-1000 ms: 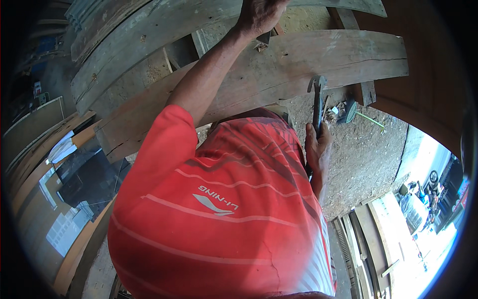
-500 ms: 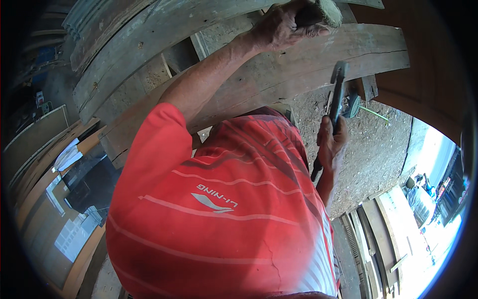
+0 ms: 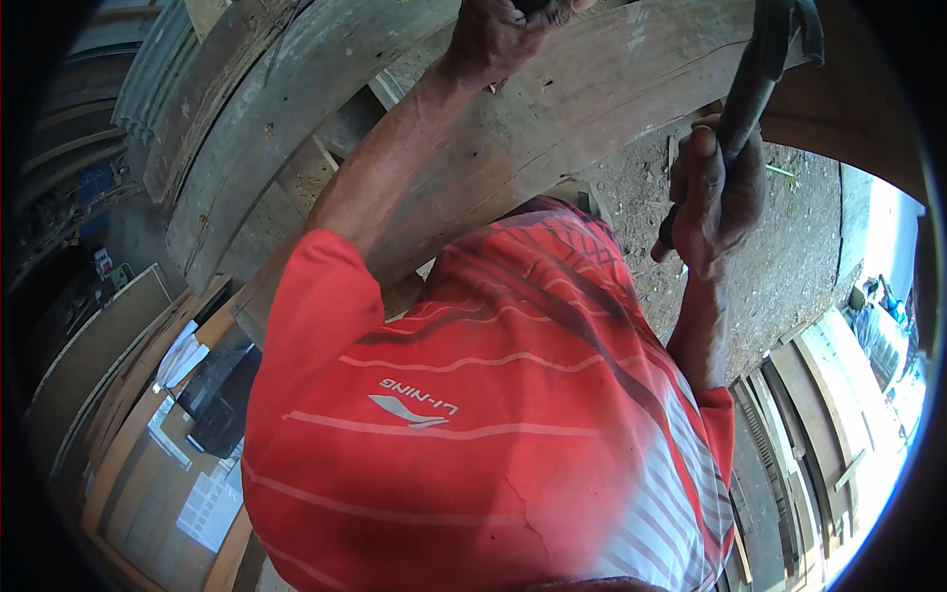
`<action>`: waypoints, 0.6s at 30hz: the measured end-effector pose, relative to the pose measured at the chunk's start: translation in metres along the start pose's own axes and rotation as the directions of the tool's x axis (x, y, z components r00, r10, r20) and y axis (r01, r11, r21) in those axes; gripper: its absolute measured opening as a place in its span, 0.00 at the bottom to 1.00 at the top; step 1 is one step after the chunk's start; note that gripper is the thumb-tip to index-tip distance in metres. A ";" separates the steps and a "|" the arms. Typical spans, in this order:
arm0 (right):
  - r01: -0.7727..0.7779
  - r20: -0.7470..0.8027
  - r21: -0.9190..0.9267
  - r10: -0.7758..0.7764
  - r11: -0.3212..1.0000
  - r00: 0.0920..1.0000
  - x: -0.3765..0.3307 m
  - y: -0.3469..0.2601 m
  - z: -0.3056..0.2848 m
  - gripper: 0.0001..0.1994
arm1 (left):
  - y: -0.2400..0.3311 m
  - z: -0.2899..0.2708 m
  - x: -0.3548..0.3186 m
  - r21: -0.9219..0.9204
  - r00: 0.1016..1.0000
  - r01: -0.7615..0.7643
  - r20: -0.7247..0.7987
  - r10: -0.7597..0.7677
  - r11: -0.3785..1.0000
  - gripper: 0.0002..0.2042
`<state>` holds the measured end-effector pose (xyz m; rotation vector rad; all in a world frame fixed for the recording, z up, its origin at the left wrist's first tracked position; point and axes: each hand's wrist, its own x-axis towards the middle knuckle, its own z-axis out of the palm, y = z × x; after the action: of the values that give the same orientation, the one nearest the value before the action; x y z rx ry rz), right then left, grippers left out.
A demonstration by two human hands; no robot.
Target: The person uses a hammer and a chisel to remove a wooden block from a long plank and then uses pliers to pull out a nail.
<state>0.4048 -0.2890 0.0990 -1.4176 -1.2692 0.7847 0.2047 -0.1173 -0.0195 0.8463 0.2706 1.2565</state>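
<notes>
My left hand (image 3: 501, 41) is at the top edge, above the long weathered planks (image 3: 582, 109). Its fingers are closed round a dark object (image 3: 531, 5), mostly cut off by the picture's edge; half a second ago a pale, rough, rounded end showed on it. To the right, my right hand (image 3: 718, 202) grips a hammer (image 3: 752, 94) by its handle. The hammer's metal head is raised at the upper right, apart from the planks, and the handle's lower end pokes out below my fist.
A brown wooden panel (image 3: 838, 118) stands at the far right. Below the planks lies a rough, debris-strewn floor (image 3: 641, 187). Stacked boards (image 3: 819, 395) are at the lower right. Boards and a dark box (image 3: 225, 400) sit at the left, with corrugated sheets (image 3: 163, 79) behind.
My right hand has lifted the hammer up and to the right. My left hand, still closed on the dark object, appears farther up and left, as the whole view has shifted somewhat.
</notes>
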 end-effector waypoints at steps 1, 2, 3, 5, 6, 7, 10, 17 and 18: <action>-0.042 0.019 -0.022 0.043 0.999 0.999 0.000 0.002 0.001 0.16 | 0.002 0.003 0.001 0.159 0.997 -0.081 0.020 0.079 0.984 0.16; -0.029 0.042 -0.050 0.031 0.998 0.999 0.001 0.003 0.002 0.15 | 0.000 0.011 -0.001 0.419 0.984 -0.169 0.019 0.177 0.892 0.16; -0.013 0.063 -0.078 0.018 0.997 0.998 0.003 0.004 0.002 0.14 | -0.001 0.019 -0.004 0.645 0.962 -0.236 0.048 0.270 0.727 0.17; -0.007 0.082 -0.120 0.017 0.993 0.997 0.003 0.005 0.003 0.13 | 0.005 0.022 -0.009 0.672 0.963 -0.214 0.023 0.269 0.708 0.17; -0.014 0.082 -0.133 0.025 0.991 0.996 0.004 0.004 0.003 0.13 | 0.008 0.022 -0.011 0.687 0.962 -0.205 0.011 0.272 0.697 0.18; -0.020 0.084 -0.145 0.033 0.989 0.996 0.005 0.003 0.004 0.13 | 0.009 0.024 -0.014 0.758 0.972 -0.171 0.025 0.235 0.630 0.18; 0.043 0.045 0.027 -0.044 0.999 0.998 0.001 -0.004 0.005 0.12 | 0.013 0.030 -0.021 0.896 0.971 -0.197 0.124 0.202 0.398 0.17; -0.007 0.009 -0.001 0.007 1.000 1.000 0.001 -0.007 0.005 0.14 | 0.004 0.025 0.009 0.872 0.937 -0.339 0.279 0.209 0.353 0.18; -0.050 0.034 -0.041 0.052 0.998 0.998 0.001 -0.004 0.004 0.15 | -0.009 0.010 0.020 0.840 0.941 -0.324 0.240 0.237 0.435 0.17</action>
<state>0.4003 -0.2873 0.1015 -1.4788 -1.2862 0.8259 0.2235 -0.1041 -0.0139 1.9167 0.7763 1.3662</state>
